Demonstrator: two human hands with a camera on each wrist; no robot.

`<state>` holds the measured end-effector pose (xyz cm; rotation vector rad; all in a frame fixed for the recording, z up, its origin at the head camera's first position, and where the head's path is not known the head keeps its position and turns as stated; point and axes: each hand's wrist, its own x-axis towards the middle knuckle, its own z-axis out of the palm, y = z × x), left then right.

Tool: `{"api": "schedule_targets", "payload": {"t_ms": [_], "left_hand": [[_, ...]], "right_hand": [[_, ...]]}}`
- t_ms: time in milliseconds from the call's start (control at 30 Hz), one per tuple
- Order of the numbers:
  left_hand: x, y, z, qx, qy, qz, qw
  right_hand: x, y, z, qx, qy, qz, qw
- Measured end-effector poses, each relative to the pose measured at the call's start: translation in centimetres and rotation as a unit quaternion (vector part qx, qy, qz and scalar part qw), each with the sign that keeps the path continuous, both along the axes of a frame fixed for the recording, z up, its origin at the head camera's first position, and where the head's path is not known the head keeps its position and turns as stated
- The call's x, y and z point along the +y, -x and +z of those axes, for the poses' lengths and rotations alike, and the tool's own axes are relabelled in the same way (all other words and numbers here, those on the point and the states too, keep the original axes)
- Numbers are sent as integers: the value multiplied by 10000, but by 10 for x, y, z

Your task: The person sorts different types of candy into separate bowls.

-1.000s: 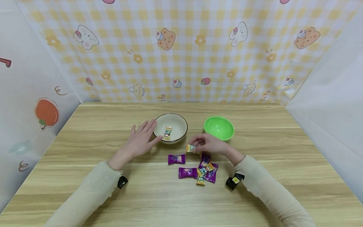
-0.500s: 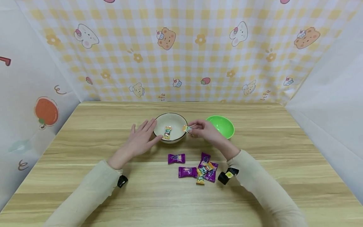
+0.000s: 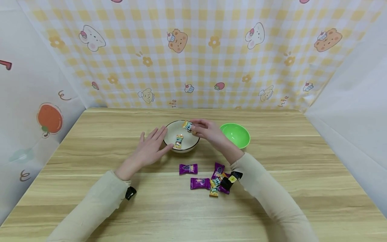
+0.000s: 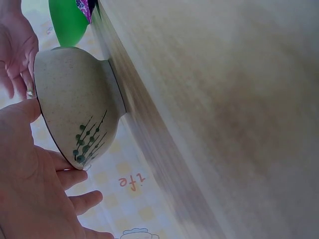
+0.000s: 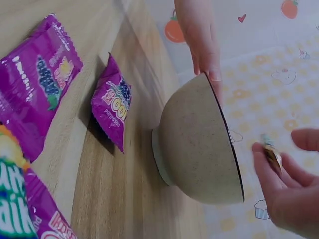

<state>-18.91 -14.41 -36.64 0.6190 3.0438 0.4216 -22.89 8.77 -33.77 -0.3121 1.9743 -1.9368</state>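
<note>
My right hand pinches a yellow wrapped candy between thumb and fingers, over the right side of a cream bowl with a dark rim. Inside that bowl lies another yellow-wrapped candy. On the bowl's left, my left hand rests with fingers spread and fairly straight, thumb and fingertips touching the rim. The left wrist view shows the thumb at the rim and green plant marks on the bowl's outer wall. In the right wrist view, the pinched candy appears beyond the bowl's rim.
A green bowl stands right of the cream one, behind my right wrist. Nearer lie a lone purple candy, a second purple candy and a pile of purple and yellow candies, partly hidden by the black wrist strap.
My right hand has carried the yellow candy from the table in front of the green bowl, up and leftward, to over the cream bowl. The left hand has stayed at the rim.
</note>
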Motion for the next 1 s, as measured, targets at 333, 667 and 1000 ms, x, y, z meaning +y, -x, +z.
{"api": "schedule_targets", "payload": {"t_ms": [333, 667, 1000], "left_hand": [[1, 0, -1, 58, -28, -11, 10000], [1, 0, 1, 19, -15, -15, 10000], [1, -1, 2, -64, 48, 10, 10000]], "right_hand": [[10, -6, -3, 427, 48, 613, 9972], [51, -29, -11, 2609, -1679, 1738, 9346], [80, -54, -21, 2204, -2488, 2997, 8942]]}}
